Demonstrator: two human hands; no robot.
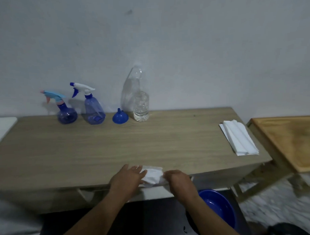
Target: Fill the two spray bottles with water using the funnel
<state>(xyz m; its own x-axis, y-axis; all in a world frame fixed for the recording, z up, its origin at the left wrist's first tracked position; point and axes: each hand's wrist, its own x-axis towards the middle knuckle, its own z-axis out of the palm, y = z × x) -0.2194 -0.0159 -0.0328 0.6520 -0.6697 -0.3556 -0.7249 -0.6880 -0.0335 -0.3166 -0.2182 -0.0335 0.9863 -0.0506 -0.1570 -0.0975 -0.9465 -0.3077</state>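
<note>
Two spray bottles — sprayer heads on

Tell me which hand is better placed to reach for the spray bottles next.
Probably the left hand: it rests flat on the tissue, and the spray bottles stand on its side. The right hand grips the tissue.

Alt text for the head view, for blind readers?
At the table edge, the left hand lies flat on a white tissue and the right hand grips it. Behind stand two spray bottles, a funnel and a clear bottle.
</note>
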